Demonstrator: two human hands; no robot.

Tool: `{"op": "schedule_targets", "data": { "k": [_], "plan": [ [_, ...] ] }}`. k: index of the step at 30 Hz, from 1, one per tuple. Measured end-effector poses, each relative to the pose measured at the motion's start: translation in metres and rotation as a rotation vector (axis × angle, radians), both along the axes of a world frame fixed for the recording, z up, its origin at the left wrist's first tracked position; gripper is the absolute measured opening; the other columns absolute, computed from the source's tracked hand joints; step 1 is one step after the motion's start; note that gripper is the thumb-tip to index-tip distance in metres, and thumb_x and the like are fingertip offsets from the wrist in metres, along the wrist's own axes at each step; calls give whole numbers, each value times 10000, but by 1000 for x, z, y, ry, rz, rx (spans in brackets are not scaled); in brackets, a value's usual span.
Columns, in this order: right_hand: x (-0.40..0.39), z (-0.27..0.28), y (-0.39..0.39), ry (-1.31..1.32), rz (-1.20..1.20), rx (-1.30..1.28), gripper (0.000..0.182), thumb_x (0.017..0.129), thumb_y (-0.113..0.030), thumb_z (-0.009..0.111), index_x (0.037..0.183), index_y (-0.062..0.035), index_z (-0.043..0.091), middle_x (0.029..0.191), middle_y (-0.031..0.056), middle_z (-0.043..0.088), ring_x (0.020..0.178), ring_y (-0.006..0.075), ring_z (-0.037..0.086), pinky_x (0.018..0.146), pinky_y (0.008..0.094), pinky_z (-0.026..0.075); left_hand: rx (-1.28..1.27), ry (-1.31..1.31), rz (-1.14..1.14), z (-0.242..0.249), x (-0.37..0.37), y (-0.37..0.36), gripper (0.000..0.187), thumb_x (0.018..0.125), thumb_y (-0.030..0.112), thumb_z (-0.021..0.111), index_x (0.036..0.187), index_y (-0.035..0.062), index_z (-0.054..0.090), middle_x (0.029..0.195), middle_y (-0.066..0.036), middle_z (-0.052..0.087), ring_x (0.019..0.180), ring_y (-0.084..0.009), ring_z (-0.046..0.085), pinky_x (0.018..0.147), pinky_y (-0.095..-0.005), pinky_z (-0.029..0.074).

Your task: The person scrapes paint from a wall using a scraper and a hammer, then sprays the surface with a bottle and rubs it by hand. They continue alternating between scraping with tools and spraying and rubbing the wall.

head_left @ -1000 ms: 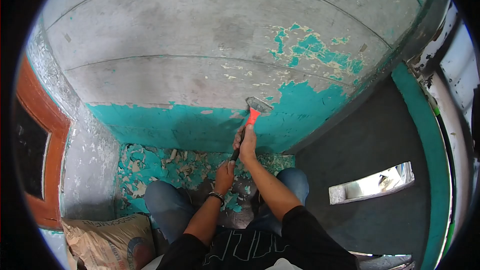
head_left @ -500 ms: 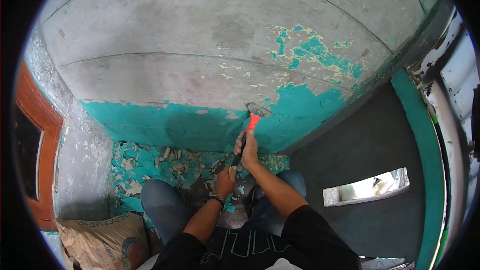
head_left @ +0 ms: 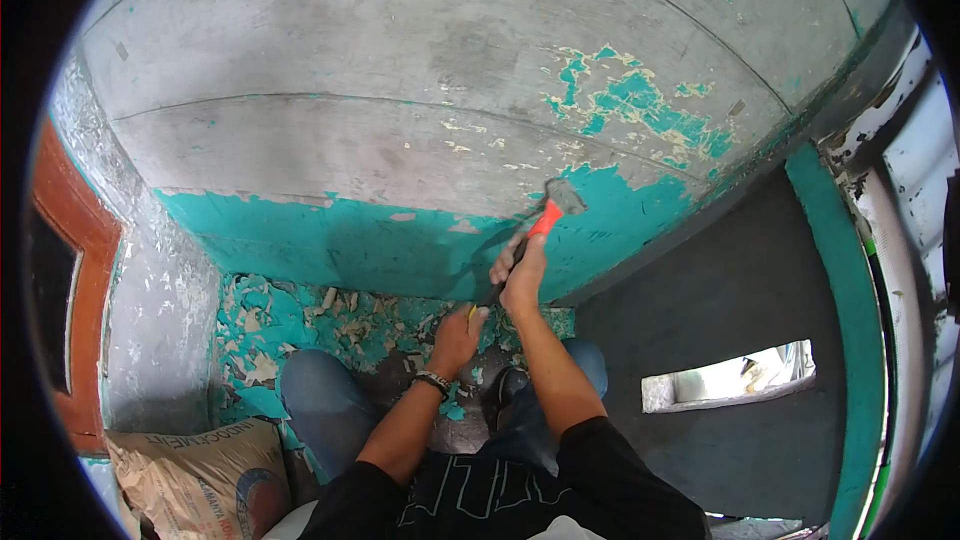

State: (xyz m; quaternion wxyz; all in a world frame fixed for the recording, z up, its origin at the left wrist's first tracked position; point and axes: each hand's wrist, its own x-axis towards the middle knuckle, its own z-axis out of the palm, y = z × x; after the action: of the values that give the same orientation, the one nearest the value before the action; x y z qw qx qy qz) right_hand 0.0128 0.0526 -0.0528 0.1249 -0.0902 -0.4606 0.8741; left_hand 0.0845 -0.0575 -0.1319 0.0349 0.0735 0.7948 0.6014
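A long-handled scraper [head_left: 544,219] with a red neck, dark shaft and grey blade slants up to the right, its blade against the wall [head_left: 350,155]. Closed around the lower end of its handle is my left hand [head_left: 458,338], a bracelet on the wrist. Higher up, just below the red neck, my right hand [head_left: 522,280] grips the same shaft. The blade lies at the ragged upper edge of the turquoise paint [head_left: 620,205]. Bare grey surface spreads above that edge, with a flaky turquoise patch [head_left: 640,100] at the upper right.
Paint chips [head_left: 265,325] litter the floor along the wall's foot. A paper cement sack [head_left: 200,480] stands at lower left, near a brown wooden frame [head_left: 95,270]. To the right are a dark panel [head_left: 720,280] with a bright slot and a turquoise post [head_left: 835,270]. My knees [head_left: 320,400] are close below.
Both hands and the scraper have shifted right and slightly up. The blade has moved from the left part of the paint edge to a spot farther right along the wall.
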Motion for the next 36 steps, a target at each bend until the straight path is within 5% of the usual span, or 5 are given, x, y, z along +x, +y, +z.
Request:
{"op": "schedule_targets", "data": {
  "k": [6, 9, 11, 25, 36],
  "plan": [
    [11, -16, 1, -69, 102, 20, 480, 964, -549, 381, 840, -92, 456, 546, -7, 381, 404, 118, 352, 399, 292, 329, 13, -18, 2, 0, 18, 5, 467, 979, 398, 437, 869, -41, 552, 675, -235, 553, 638, -418, 546, 603, -459, 417],
    [22, -29, -7, -163, 98, 95, 471, 962, -546, 390, 831, -97, 450, 542, -9, 381, 399, 115, 354, 396, 289, 325, 49, -105, 2, -20, 30, 5, 439, 990, 334, 432, 818, -58, 526, 616, -181, 510, 561, -284, 497, 568, -413, 395],
    [11, -15, 1, -141, 74, 64, 462, 957, -540, 407, 829, -98, 451, 543, -9, 386, 392, 118, 357, 396, 288, 326, 74, -17, 19, -16, 22, 9, 467, 981, 384, 437, 863, -56, 542, 648, -236, 534, 608, -408, 528, 583, -449, 409],
    [-4, 65, -1, -18, -87, 77, 487, 963, -559, 373, 824, -97, 437, 526, -9, 346, 378, 120, 325, 358, 292, 292, 60, 32, -107, 53, -10, 1, 459, 978, 357, 457, 848, -75, 543, 691, -268, 535, 664, -440, 523, 610, -448, 411],
    [1, 65, -12, -41, -109, 36, 493, 956, -573, 381, 791, -112, 444, 515, -14, 342, 375, 130, 322, 358, 296, 274, -10, 88, -79, 75, -11, -12, 467, 978, 377, 451, 821, -51, 551, 717, -286, 553, 720, -498, 521, 610, -489, 411]
  ]
}}
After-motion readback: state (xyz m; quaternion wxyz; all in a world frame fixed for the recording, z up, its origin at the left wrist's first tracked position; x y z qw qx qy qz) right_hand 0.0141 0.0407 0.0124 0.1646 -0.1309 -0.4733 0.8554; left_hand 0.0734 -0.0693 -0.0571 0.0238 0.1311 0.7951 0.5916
